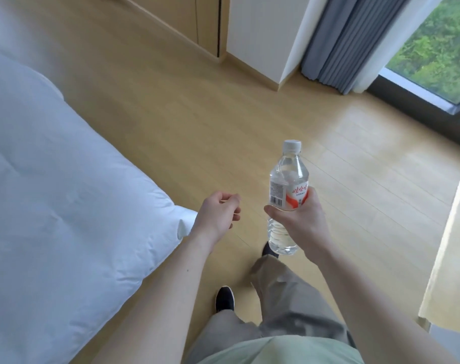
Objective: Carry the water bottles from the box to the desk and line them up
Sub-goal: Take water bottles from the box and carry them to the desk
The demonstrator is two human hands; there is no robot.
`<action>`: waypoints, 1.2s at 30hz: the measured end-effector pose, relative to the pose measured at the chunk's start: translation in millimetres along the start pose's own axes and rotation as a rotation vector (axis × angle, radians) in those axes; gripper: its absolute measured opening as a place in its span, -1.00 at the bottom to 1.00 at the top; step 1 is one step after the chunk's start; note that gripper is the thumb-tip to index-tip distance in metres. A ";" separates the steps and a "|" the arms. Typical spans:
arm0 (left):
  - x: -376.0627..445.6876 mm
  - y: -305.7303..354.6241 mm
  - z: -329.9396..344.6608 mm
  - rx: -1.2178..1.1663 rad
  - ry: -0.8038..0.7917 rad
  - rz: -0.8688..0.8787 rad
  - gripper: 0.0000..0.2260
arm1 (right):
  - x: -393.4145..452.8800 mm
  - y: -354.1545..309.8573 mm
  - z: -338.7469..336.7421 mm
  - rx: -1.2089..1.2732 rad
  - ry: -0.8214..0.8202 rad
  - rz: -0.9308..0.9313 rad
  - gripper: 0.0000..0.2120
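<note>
A clear plastic water bottle (286,190) with a white cap and a red-and-white label stands upright in mid-air over the wooden floor. My right hand (302,222) grips it around the middle, fingers wrapped over the label. My left hand (218,214) hangs beside it to the left, fingers loosely curled, holding nothing. The light wooden desk (449,258) shows only as an edge at the right border. The box is out of view.
A bed with a white duvet (53,193) fills the left side. Ahead stand a wooden cabinet (197,24), a white wall corner (263,40), grey curtains (341,40) and a glass door (433,48). My legs and dark shoes (225,298) stand on the floor below.
</note>
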State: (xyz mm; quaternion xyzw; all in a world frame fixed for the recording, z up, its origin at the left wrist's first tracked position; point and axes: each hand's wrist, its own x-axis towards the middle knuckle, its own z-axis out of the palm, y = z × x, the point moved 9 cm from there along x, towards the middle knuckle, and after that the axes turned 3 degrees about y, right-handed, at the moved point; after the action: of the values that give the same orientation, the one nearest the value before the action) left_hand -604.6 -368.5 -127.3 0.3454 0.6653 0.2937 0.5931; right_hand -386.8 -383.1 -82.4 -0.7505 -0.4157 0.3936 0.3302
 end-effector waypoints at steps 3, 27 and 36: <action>19.8 12.8 -10.6 -0.016 0.047 -0.012 -0.85 | 29.3 -12.1 18.1 0.010 -0.041 -0.013 -0.45; 260.6 190.7 -32.8 -0.106 0.313 -0.084 -0.87 | 344.7 -152.6 93.1 -0.009 -0.327 -0.068 -0.49; 351.8 225.0 -96.1 -0.128 0.331 -0.103 -0.87 | 421.4 -223.7 172.1 -0.044 -0.380 -0.101 -0.47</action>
State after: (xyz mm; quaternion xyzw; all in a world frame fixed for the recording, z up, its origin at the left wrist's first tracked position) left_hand -695.3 50.0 -141.5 0.2196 0.7506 0.3576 0.5104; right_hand -472.0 116.0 -112.8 -0.6478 -0.5163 0.5019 0.2486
